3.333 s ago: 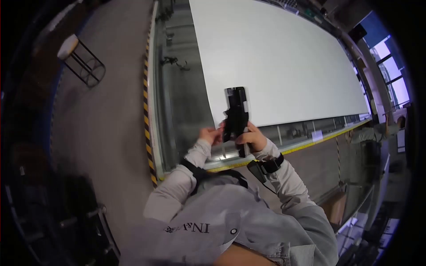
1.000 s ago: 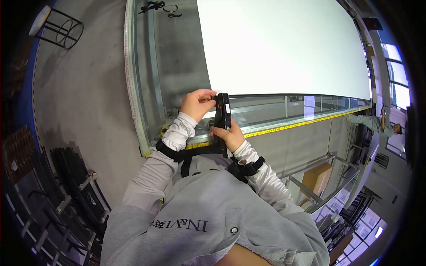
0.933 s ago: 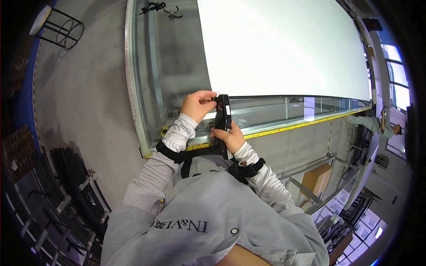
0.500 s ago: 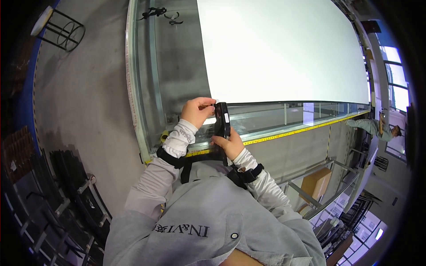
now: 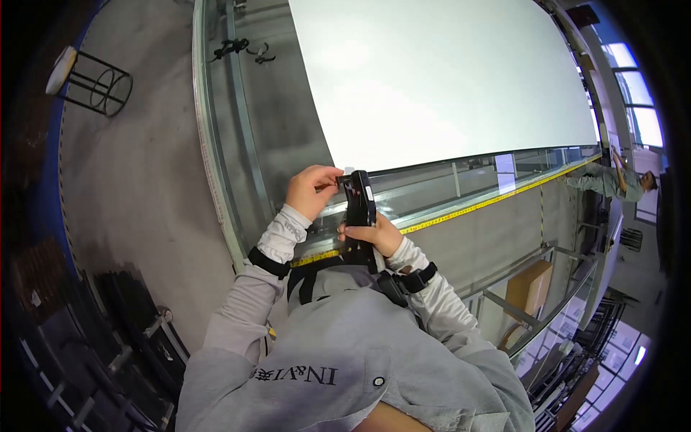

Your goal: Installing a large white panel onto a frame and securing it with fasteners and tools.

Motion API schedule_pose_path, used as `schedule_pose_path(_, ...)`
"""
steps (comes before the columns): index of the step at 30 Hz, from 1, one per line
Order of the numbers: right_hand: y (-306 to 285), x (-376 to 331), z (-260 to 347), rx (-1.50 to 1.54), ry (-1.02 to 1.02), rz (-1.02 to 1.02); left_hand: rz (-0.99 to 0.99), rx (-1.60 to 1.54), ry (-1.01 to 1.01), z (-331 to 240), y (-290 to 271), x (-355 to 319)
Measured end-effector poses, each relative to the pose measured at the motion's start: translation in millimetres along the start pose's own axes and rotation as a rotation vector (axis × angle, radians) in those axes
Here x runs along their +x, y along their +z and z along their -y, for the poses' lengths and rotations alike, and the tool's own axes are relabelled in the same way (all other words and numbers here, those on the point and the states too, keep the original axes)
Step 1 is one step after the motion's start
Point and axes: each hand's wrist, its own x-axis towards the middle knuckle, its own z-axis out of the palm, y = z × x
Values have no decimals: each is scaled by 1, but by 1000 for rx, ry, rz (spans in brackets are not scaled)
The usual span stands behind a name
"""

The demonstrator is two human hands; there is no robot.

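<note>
I see slim black rectangular handheld device [image 5: 359,205] held upright at chest, just over near edge of long metal-framed table [image 5: 237,180], likely so its face stays readable. Right hand [image 5: 374,236] wrapped around lower body, fingers closed on it. Left hand [image 5: 311,190] pinches top-left corner, thumb and forefinger pressed together there. Large white sheet [image 5: 439,79] lies beyond, far right; yellow tape measure [image 5: 475,207] runs along table edge.

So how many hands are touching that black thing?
2: the left hand pinches the top of the black device, and the right hand grips its lower part.
</note>
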Motion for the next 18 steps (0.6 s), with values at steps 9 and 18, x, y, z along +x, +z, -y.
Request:
schedule_pose_path(9, -32, -54, 10, 315, -98, -65, -322, 462, 631, -53, 3, 79)
schedule_pose_path(18, -38, -62, 12, 308, -155, -75, -270, -102, 221, -79, 18, 119)
